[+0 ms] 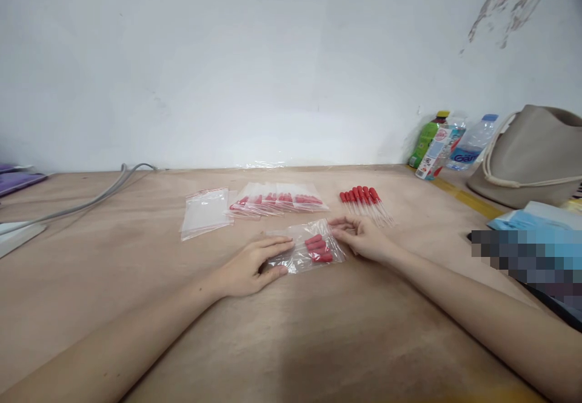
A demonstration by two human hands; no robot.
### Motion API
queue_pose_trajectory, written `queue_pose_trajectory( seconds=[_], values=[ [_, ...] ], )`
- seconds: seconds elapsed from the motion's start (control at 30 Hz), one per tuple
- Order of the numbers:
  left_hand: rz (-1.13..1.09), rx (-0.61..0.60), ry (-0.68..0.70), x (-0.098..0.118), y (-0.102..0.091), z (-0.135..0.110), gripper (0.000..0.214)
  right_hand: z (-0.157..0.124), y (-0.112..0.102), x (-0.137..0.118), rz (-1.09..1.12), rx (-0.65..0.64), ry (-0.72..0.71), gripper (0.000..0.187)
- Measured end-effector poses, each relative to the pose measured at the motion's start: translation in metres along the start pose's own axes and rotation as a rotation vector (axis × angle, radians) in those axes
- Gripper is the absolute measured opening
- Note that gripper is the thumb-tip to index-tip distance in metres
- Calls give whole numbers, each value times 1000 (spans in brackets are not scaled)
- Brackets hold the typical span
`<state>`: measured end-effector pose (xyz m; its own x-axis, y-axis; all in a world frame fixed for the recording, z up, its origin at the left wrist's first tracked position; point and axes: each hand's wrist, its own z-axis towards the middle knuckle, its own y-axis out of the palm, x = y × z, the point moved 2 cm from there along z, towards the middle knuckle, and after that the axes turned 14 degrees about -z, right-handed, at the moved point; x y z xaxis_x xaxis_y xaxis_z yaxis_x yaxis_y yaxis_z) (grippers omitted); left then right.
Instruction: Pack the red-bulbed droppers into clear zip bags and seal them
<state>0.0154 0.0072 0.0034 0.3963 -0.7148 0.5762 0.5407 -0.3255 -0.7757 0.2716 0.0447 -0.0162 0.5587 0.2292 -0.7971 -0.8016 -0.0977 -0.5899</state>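
A clear zip bag (295, 257) lies flat on the wooden table in front of me, with several red rubber dropper bulbs (318, 248) showing at its right end. My left hand (254, 266) rests on the bag's left end, its fingers stretched out and the thumb apart from them. At the upper right corner of the bag, the bent fingers and thumb of my right hand (357, 236) close on the plastic edge. Beyond that hand lies a row of droppers with red bulbs (361, 194) and clear tips. Filled bags (277, 200) overlap behind the bag, beside flat empty bags (205, 212).
Bottles (427, 142) and a beige bucket bag (527, 154) stand at the back right. Nearer me is a blue packet (536, 221), beside a blurred-out area. A grey cable (100, 194) crosses the left side. The white wall (227, 76) bounds the table's back.
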Motion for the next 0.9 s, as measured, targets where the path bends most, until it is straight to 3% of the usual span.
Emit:
queue_pose_trajectory(
  seconds=[0.17,0.3,0.43,0.63,0.83,0.9],
  values=[
    [4,-11,-10,0,0,0,45,18,-43,14,-608,423,3,15],
    [9,-21,-24,1,-1,1,45,34,-71,18,-881,440,180,19],
    [11,-19,-19,0,0,0,45,45,-70,12,-926,344,297,26],
    [1,-21,-16,0,1,-1,45,54,-58,12,-904,296,343,21],
    [6,-20,-10,-1,1,0,45,59,-78,16,-795,299,379,24],
    [6,-14,-5,-1,1,0,45,58,-85,14,-657,306,369,27]
  ],
)
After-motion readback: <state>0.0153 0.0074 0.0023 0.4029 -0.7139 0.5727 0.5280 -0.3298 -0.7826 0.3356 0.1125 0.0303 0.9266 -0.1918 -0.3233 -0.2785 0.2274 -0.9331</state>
